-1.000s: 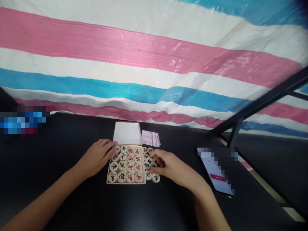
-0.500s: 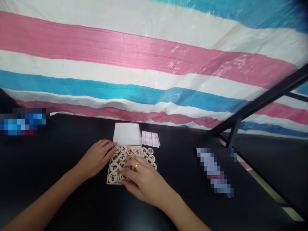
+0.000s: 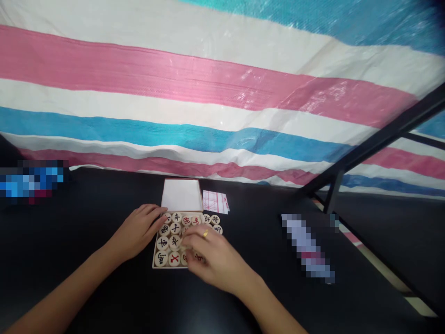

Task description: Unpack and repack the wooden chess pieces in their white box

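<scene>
Round Chinese chess pieces (image 3: 163, 242) with black or red characters lie in rows in a shallow white box (image 3: 153, 258). My left hand (image 3: 139, 229) rests at the box's far left corner, open, its fingers stretched out over the edge. Above the box's near part, my right hand (image 3: 208, 253) is closed, with thumb and fingers pinched on what looks like a pale chess piece, mostly hidden. That hand covers part of the middle and right rows. More loose pieces (image 3: 215, 219) lie on the table just right of the box.
Behind the box lies its white lid (image 3: 182, 195), inner side up, and beside that a folded paper game board (image 3: 215, 202). Blurred-out items lie at the far left and on the right of the black table (image 3: 104, 195). A black metal frame (image 3: 368, 148) rises at the right before a striped plastic sheet.
My right hand has lifted a piece off the near row and shifted slightly right, uncovering a red-lettered piece and others beside it. My left hand keeps its place at the box.
</scene>
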The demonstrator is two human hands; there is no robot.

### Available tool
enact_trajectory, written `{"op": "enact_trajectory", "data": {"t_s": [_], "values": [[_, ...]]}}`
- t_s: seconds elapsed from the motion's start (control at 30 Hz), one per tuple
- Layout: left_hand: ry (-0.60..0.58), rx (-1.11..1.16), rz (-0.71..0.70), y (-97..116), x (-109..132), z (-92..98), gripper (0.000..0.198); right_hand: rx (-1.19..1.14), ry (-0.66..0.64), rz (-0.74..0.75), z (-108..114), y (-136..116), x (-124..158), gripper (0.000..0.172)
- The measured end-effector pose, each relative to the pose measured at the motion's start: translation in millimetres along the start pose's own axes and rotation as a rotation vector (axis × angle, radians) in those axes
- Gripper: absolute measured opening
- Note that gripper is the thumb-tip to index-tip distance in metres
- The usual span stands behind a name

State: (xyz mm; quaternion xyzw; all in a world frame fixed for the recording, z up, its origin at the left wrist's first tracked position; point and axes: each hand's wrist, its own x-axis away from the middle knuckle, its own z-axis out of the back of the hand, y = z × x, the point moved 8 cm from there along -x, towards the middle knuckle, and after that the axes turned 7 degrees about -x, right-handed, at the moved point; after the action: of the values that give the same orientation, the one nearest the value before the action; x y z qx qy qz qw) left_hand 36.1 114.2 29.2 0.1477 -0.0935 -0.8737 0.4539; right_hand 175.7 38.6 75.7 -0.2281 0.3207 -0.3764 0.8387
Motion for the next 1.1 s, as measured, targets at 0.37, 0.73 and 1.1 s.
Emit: {"op": "enact_trajectory", "data": {"t_s": [0.37,0.73,1.1], "values": [[-0.020,-0.010,0.017,2,-1,1.9,0.044,0.154,0.175,-0.532,71,103,28,0.034],[0.005,-0.011,0.012,2,-2,2.8,0.043,0.182,-0.010,-0.608,53,109,30,0.028],[0.004,-0.012,0.018,3,-1,3.6,0.044,-0.067,-0.167,-0.595,51,107,43,0.061]]}}
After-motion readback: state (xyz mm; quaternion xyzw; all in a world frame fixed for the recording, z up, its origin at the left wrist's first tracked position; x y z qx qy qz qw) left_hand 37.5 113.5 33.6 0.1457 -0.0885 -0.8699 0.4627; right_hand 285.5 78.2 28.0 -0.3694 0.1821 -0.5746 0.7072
